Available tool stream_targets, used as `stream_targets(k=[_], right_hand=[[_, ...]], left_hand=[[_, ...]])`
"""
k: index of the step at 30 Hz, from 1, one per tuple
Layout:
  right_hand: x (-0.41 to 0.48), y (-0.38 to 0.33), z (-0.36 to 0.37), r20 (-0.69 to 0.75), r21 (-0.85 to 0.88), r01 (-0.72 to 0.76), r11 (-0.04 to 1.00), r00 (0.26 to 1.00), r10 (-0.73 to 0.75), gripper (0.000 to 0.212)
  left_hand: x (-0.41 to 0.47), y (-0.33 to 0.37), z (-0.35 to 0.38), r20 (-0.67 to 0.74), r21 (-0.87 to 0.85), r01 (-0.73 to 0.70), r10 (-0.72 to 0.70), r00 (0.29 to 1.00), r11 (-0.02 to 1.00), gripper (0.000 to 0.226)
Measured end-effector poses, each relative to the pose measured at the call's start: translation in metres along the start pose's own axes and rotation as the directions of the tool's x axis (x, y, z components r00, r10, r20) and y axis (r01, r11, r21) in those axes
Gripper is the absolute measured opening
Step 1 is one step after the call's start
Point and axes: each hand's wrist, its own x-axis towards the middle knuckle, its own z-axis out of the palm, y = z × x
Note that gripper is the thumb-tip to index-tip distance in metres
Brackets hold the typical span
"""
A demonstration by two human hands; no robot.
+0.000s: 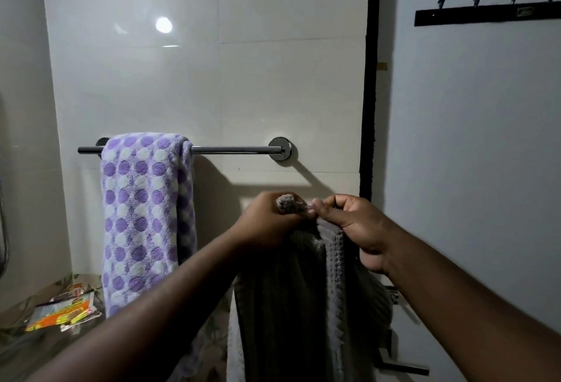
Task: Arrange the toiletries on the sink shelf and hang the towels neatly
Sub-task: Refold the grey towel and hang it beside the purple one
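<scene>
A grey waffle-weave towel (303,299) hangs down in front of me, below the chrome towel bar (236,150). My left hand (270,220) grips a bunched top corner of it, and my right hand (352,223) pinches the top edge right beside it. Both hands are close together, a little below the bare right half of the bar. A purple and white dotted towel (142,214) hangs folded over the bar's left half.
A black hook rack (485,12) with several metal hooks is on the right wall. Orange and white packets (65,311) lie on the counter at lower left. A dark vertical door frame (368,93) divides the tiled wall from the right wall.
</scene>
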Motion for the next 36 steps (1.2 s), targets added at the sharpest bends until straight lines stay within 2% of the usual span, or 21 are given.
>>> stream_targets(k=[3, 5, 6, 8, 10, 11, 12, 14, 16, 17, 19, 21, 26, 30, 36], right_hand=[[-0.015, -0.003, -0.021, 0.114, -0.047, -0.082, 0.996, 0.99, 0.087, 0.029], [-0.025, -0.002, -0.031, 0.116, -0.075, -0.097, 0.992, 0.988, 0.105, 0.028], [-0.026, 0.001, -0.033, 0.086, -0.081, -0.078, 0.994, 0.993, 0.085, 0.024], [-0.022, 0.003, -0.029, 0.018, -0.093, -0.027, 0.995, 0.999, 0.028, 0.017], [-0.014, 0.003, -0.015, -0.017, -0.138, 0.012, 0.99, 1.0, -0.015, 0.016], [-0.01, 0.003, -0.007, -0.024, -0.147, 0.031, 0.989, 0.999, -0.034, 0.014], [-0.007, 0.003, -0.002, -0.035, -0.143, 0.05, 0.989, 0.998, -0.055, 0.012], [-0.004, 0.001, 0.001, -0.039, -0.1, 0.061, 0.993, 0.997, -0.065, 0.014], [-0.009, -0.001, -0.008, 0.021, -0.013, 0.013, 1.0, 1.0, -0.013, 0.015], [-0.012, -0.003, -0.015, 0.054, -0.012, -0.015, 1.0, 0.998, 0.016, 0.021], [-0.021, -0.006, -0.026, 0.067, -0.137, -0.044, 0.99, 0.996, 0.054, 0.025], [-0.026, -0.005, -0.032, 0.02, -0.216, -0.065, 0.974, 0.997, 0.071, 0.012], [-0.023, 0.006, -0.028, -0.064, -0.135, -0.098, 0.986, 0.994, 0.09, 0.004], [-0.019, 0.013, -0.015, -0.06, 0.153, -0.111, 0.982, 0.991, 0.122, 0.005], [-0.024, 0.01, -0.013, -0.09, -0.04, -0.016, 0.999, 0.996, 0.013, 0.008]], left_hand=[[0.0, -0.007, -0.02, -0.143, -0.041, -0.007, 0.002, 0.99, 0.999, 0.016], [-0.001, -0.011, -0.035, -0.234, 0.015, 0.022, -0.018, 0.972, 1.0, 0.016], [-0.001, -0.011, -0.039, -0.222, 0.051, 0.04, -0.027, 0.975, 0.998, 0.017], [-0.006, -0.006, -0.035, -0.033, 0.075, 0.052, -0.05, 0.998, 0.996, 0.02], [-0.009, 0.0, -0.016, 0.204, 0.001, 0.05, -0.049, 0.978, 0.999, 0.034], [-0.009, 0.002, -0.005, 0.264, -0.025, 0.03, -0.022, 0.964, 0.999, 0.038], [-0.008, 0.003, 0.003, 0.265, -0.022, -0.003, 0.008, 0.964, 1.0, 0.033], [-0.004, 0.003, 0.004, 0.171, 0.036, -0.035, 0.028, 0.985, 0.999, 0.016], [-0.001, -0.001, -0.007, 0.083, 0.118, -0.028, 0.018, 0.996, 0.993, 0.014], [-0.001, -0.004, -0.014, 0.047, 0.138, -0.023, 0.017, 0.999, 0.99, 0.013], [-0.002, -0.009, -0.028, -0.036, 0.136, 0.0, 0.005, 0.999, 0.991, 0.012], [-0.003, -0.016, -0.038, -0.093, 0.148, 0.031, -0.017, 0.995, 0.989, 0.013], [-0.008, -0.019, -0.035, -0.116, 0.168, 0.096, -0.077, 0.99, 0.981, 0.016], [-0.006, -0.019, -0.027, -0.151, 0.187, 0.106, -0.078, 0.985, 0.977, 0.015], [-0.007, -0.023, -0.024, -0.153, 0.207, 0.117, -0.086, 0.985, 0.971, 0.016]])
